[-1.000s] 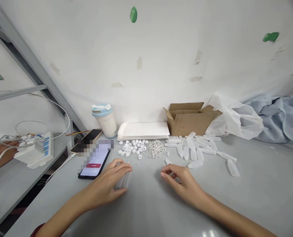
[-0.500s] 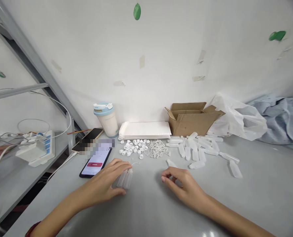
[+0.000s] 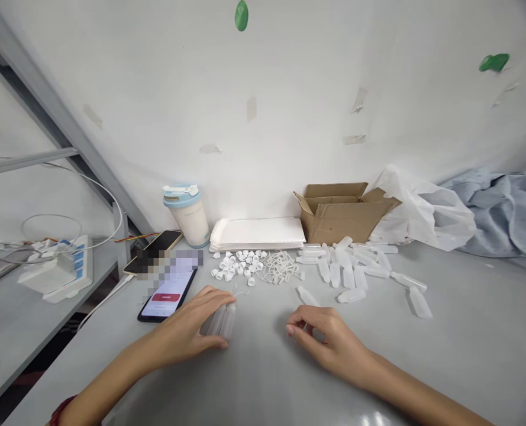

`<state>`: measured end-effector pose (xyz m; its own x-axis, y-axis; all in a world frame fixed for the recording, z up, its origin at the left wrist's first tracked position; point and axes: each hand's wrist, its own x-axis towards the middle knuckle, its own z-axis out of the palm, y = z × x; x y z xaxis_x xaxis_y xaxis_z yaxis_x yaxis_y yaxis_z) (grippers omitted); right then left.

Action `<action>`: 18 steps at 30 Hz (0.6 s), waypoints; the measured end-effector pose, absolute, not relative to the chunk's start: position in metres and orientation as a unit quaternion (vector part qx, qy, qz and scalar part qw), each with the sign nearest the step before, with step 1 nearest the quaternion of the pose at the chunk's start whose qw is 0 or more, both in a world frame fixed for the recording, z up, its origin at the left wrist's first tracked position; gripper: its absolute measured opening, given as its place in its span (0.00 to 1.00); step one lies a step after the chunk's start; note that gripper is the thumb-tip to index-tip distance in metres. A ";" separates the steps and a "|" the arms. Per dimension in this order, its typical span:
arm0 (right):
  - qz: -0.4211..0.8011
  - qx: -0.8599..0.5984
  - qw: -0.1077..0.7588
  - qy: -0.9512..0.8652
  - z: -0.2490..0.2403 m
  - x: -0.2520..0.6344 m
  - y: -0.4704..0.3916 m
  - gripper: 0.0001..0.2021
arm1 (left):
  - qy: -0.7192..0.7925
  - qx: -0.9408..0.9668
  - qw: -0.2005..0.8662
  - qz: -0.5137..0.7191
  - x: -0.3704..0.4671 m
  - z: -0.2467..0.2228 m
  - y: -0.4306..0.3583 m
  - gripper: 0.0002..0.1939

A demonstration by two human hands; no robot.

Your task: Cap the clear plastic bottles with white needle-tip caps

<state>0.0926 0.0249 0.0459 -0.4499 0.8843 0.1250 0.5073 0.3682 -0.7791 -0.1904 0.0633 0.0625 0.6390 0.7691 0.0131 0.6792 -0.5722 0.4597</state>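
My left hand [image 3: 191, 328] rests on the table around a few small translucent plastic bottles [image 3: 227, 322] lying side by side. Its fingertips are at their neck ends and its thumb at their bases; the palm side hides part of them. A thin white curled tip piece [image 3: 241, 293] lies just beyond those fingers. To the right, my right hand [image 3: 331, 343] rests with curled fingers, thumb and index tips close together, and nothing visible in it. A single bottle [image 3: 307, 295] lies just past its knuckles. White caps [image 3: 251, 281] and a heap of thin white tip pieces [image 3: 280, 267] lie farther back.
Several loose bottles [image 3: 351, 294] are scattered at right, before an open cardboard box [image 3: 338, 222]. White flat packets [image 3: 258, 232] are stacked by the wall. A lidded cup [image 3: 191, 219] and two phones [image 3: 167, 299] stand or lie left; a plastic bag [image 3: 440, 219] and cloth [image 3: 506, 213] lie right.
The view has shifted slightly. My left hand's fingers and thumb sit a little closer about the bottles; my right hand stays curled in nearly the same place.
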 end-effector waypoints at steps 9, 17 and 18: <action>0.358 -0.441 0.281 -0.773 0.047 0.092 0.024 0.09 | 0.431 0.870 0.196 0.136 -0.198 0.049 0.063 0.27; 0.358 -0.445 0.281 -0.771 0.048 0.092 0.022 0.09 | 0.439 0.863 0.203 0.145 -0.202 0.048 0.062 0.31; 0.359 -0.445 0.281 -0.771 0.048 0.092 0.022 0.09 | 0.443 0.861 0.201 0.145 -0.203 0.049 0.061 0.32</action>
